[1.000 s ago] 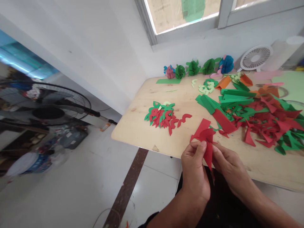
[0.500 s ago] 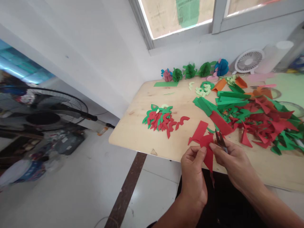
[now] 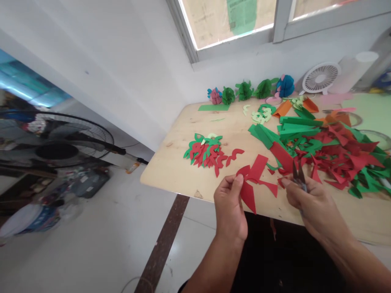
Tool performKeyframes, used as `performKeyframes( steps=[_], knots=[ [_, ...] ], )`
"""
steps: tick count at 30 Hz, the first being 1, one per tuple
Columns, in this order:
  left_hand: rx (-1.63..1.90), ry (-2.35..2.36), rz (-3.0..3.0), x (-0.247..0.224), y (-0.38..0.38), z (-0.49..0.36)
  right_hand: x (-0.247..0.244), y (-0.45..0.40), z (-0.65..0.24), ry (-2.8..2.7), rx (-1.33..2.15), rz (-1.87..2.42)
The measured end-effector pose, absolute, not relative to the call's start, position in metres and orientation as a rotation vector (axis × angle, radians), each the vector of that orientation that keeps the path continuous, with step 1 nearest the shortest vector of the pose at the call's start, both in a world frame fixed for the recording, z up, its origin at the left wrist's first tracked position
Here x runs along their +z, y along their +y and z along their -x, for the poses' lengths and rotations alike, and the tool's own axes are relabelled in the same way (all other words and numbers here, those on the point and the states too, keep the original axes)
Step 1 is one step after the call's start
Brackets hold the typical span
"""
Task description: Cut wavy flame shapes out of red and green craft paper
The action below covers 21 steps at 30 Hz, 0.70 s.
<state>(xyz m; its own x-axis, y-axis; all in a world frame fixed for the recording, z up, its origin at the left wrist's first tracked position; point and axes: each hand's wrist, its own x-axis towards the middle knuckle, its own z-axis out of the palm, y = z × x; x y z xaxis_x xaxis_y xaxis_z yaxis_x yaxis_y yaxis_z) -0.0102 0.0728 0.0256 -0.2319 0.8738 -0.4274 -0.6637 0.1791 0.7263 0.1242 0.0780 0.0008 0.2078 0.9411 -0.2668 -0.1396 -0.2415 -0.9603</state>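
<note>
One red paper piece [image 3: 249,197] is pinched in the left hand [image 3: 230,205] at the table's [image 3: 171,177] near edge; the right hand [image 3: 320,207] grips scissors [image 3: 302,179]. Best angle them away from fingertips [image 3: 239,178].

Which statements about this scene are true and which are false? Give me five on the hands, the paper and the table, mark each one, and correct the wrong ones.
1. The left hand holds a piece of red paper. True.
2. The scissors are in the left hand. False: the right hand holds them.
3. The scissor blades are apart at the tips. True.
4. The small white fan stands to the left of the blue paper ball. False: it stands to the right of it.
5. A small pile of red and green cutouts lies on the table. True.
</note>
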Motion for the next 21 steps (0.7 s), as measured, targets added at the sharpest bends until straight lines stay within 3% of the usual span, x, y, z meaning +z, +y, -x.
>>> performKeyframes(
  steps=[7, 13, 21],
  knots=[
    [1.379, 1.019, -0.196, 0.020, 0.076, 0.012, 0.000, 0.095, -0.140, -1.043, 1.025, 1.570],
    [1.361, 1.005, -0.222, 0.019, 0.079, 0.007, -0.005, 0.065, -0.114, -1.274, 1.293, 1.424],
    [1.268, 1.099, -0.353, 0.014, 0.059, -0.001, -0.001, 0.065, -0.101, -1.064, 1.264, 1.456]
  ],
)
